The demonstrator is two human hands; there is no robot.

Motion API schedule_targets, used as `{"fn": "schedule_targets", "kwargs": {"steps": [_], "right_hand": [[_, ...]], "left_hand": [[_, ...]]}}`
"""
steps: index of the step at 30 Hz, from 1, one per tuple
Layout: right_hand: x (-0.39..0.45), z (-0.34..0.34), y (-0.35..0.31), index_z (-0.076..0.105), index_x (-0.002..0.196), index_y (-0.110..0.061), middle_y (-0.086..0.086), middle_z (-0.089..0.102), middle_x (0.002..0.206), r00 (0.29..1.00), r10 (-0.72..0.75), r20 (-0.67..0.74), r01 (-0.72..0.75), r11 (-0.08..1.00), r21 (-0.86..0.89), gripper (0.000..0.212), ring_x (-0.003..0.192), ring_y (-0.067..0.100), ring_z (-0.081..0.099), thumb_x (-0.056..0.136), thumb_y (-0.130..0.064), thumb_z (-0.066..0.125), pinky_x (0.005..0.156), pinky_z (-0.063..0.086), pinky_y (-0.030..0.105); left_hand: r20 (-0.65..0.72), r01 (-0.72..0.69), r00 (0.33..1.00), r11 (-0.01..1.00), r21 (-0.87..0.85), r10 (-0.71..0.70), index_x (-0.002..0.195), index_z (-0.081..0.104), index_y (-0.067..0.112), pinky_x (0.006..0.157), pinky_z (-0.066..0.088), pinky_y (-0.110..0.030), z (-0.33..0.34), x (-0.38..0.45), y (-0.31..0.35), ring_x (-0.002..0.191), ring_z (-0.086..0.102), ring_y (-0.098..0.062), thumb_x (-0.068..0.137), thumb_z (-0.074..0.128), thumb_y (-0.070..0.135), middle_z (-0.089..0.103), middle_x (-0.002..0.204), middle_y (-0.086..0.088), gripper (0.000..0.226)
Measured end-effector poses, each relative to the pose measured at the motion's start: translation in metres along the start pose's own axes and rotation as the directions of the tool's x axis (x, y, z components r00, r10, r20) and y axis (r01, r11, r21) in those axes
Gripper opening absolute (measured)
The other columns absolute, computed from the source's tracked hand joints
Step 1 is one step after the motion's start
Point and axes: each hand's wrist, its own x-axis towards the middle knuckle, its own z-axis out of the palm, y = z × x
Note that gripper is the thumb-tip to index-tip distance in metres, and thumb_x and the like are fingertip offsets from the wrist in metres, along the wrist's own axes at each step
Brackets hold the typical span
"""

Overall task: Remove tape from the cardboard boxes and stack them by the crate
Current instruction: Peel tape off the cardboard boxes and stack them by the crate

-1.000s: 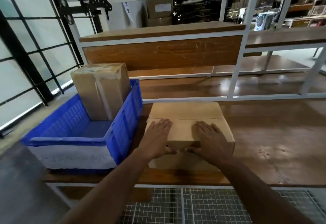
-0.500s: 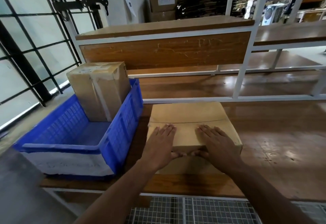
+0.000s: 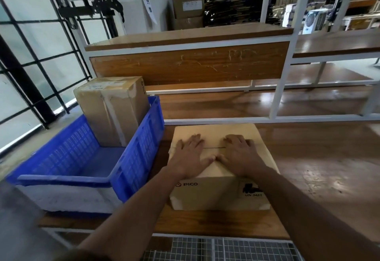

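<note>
My left hand [image 3: 190, 156] and right hand [image 3: 239, 155] flat on the cardboard box [image 3: 221, 191], fingers spread straight toward twelve o'clock, box on the worktop [image 3: 320, 170], long axis nine to three, blue crate [image 3: 133, 156] just beside at nine.

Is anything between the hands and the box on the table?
Nothing visible: the left hand and right hand lie flat on top of the box, which sits beside the blue crate.

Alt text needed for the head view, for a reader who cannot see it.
Both hands, left hand and right hand, press flat on a cardboard box on a wooden table. Left of it, a blue crate holds another taped box.
</note>
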Motion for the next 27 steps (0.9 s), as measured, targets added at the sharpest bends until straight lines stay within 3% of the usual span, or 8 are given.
{"fn": "schedule_targets", "kwargs": {"steps": [4,8,10,13,15,20,24,27], "right_hand": [[0.008,0.002,0.007,0.029,0.153,-0.015,0.001,0.026,0.161,0.998,-0.03,0.064,0.031,0.999,-0.009,0.067,0.148,0.016,0.022,0.1,-0.057,0.032,0.119,0.017,0.041],[0.016,0.005,0.004,0.046,0.142,-0.017,0.0,0.047,0.149,0.999,-0.001,-0.038,0.001,1.0,0.0,0.066,0.136,0.015,0.042,0.097,-0.063,0.035,0.114,0.032,0.038],[0.019,0.011,0.005,0.039,0.148,-0.015,0.002,0.039,0.155,0.999,-0.005,-0.037,0.005,1.0,0.015,0.073,0.142,0.015,0.034,0.097,-0.066,0.029,0.118,0.024,0.039],[0.024,0.018,0.01,0.015,0.157,-0.014,0.004,0.015,0.164,0.998,-0.052,0.045,0.053,0.999,-0.009,0.074,0.151,0.015,0.01,0.1,-0.062,0.019,0.121,0.005,0.04],[0.028,0.017,0.012,0.014,0.157,-0.015,0.003,0.013,0.165,0.997,-0.052,0.048,0.053,0.998,-0.027,0.074,0.151,0.014,0.009,0.1,-0.061,0.019,0.121,0.005,0.038],[0.036,0.009,0.018,0.013,0.157,-0.015,0.001,0.013,0.165,0.995,-0.013,0.095,0.02,0.997,-0.068,0.074,0.151,0.015,0.013,0.1,-0.061,0.024,0.12,0.012,0.038],[0.03,0.018,0.033,0.011,0.157,-0.007,0.009,0.011,0.165,0.98,0.199,-0.007,-0.199,0.98,-0.011,0.085,0.152,0.022,0.008,0.096,-0.067,0.015,0.123,0.007,0.041],[0.031,0.018,0.042,0.014,0.156,-0.005,0.011,0.014,0.164,0.964,0.264,-0.015,-0.264,0.964,-0.013,0.088,0.152,0.024,0.009,0.095,-0.069,0.015,0.123,0.006,0.043]], "left_hand": [[0.065,0.015,0.998,1.0,0.023,-0.016,0.161,0.007,0.018,0.125,-0.002,-0.05,0.005,0.01,-0.003,0.155,-0.005,-0.013,0.098,0.017,0.071,0.0,0.17,0.001,0.083],[-0.081,0.041,0.996,0.999,0.031,-0.038,0.154,0.03,0.021,0.122,0.02,-0.05,-0.001,0.012,0.003,0.149,0.025,-0.019,0.1,0.029,0.062,0.028,0.162,-0.002,0.068],[-0.134,0.048,0.99,0.998,0.03,-0.043,0.15,0.035,0.019,0.12,0.026,-0.048,-0.004,0.018,0.008,0.143,0.033,-0.02,0.101,0.033,0.056,0.036,0.156,-0.005,0.061],[-0.001,0.002,1.0,0.998,0.06,-0.002,0.161,0.009,0.015,0.125,0.006,-0.05,0.0,0.028,0.011,0.155,0.004,-0.017,0.105,0.023,0.049,0.007,0.169,-0.004,0.067],[0.051,-0.02,0.999,0.997,0.071,0.016,0.161,0.0,0.016,0.125,-0.001,-0.051,0.003,0.032,0.008,0.155,-0.006,-0.014,0.106,0.018,0.049,-0.004,0.169,-0.001,0.066],[0.038,0.02,0.999,0.999,0.031,-0.021,0.161,0.001,0.017,0.126,-0.002,-0.048,0.005,0.038,0.002,0.155,-0.005,-0.012,0.104,0.021,0.055,-0.004,0.169,0.0,0.072],[-0.073,0.195,0.978,0.981,-0.017,-0.196,0.161,0.004,0.011,0.126,-0.002,-0.046,0.006,0.034,-0.016,0.156,-0.003,-0.018,0.099,0.019,0.068,0.0,0.169,-0.005,0.086],[-0.091,0.203,0.975,0.979,-0.03,-0.205,0.161,0.005,0.011,0.127,0.0,-0.043,0.006,0.032,-0.026,0.156,-0.001,-0.019,0.097,0.019,0.072,0.002,0.169,-0.007,0.09]]}}
